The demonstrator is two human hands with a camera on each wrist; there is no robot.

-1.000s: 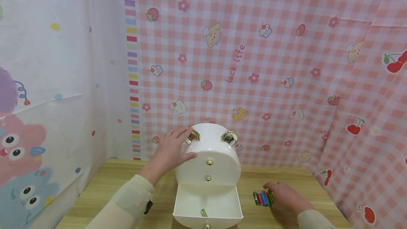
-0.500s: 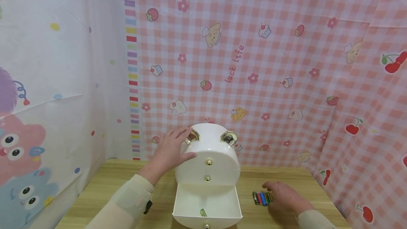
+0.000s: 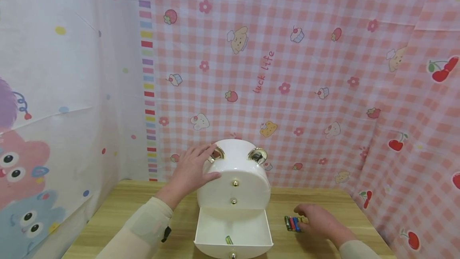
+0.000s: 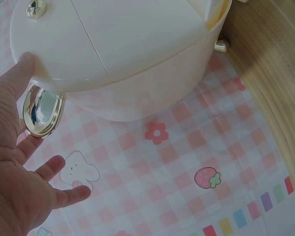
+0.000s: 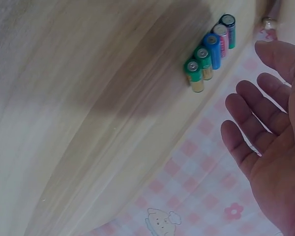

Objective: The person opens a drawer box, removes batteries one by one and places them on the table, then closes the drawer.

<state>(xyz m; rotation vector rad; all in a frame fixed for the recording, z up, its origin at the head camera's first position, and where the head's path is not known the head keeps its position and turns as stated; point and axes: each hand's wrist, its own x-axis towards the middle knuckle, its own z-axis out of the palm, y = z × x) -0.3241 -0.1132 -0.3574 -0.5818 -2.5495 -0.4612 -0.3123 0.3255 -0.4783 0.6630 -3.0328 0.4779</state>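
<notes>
A white storage box [image 3: 248, 191] with a rounded top, gold knobs and gold ear-like rings stands on the table. Its bottom drawer [image 3: 251, 229] is pulled out, and a small green battery [image 3: 229, 240] lies inside. My left hand [image 3: 190, 171] rests at the box's left ear [image 4: 44, 110], thumb on the front edge and the other fingers stretched out behind. Beside the box on the right, several batteries [image 5: 211, 51] in green, blue, red and black lie in a row. My right hand [image 5: 273, 142] hovers by them, fingers loosely bent, with a gap between them and the batteries.
The wooden table [image 3: 143, 199] ends against a pink checked cloth [image 3: 215, 43] behind. A white cloth [image 3: 72, 71] with cartoon figures hangs at the left, and a cherry-printed cloth [image 3: 424, 171] stands at the right.
My right hand has shifted slightly left and now covers more of the battery row in the head view. The left hand, box and open drawer stay as they were.
</notes>
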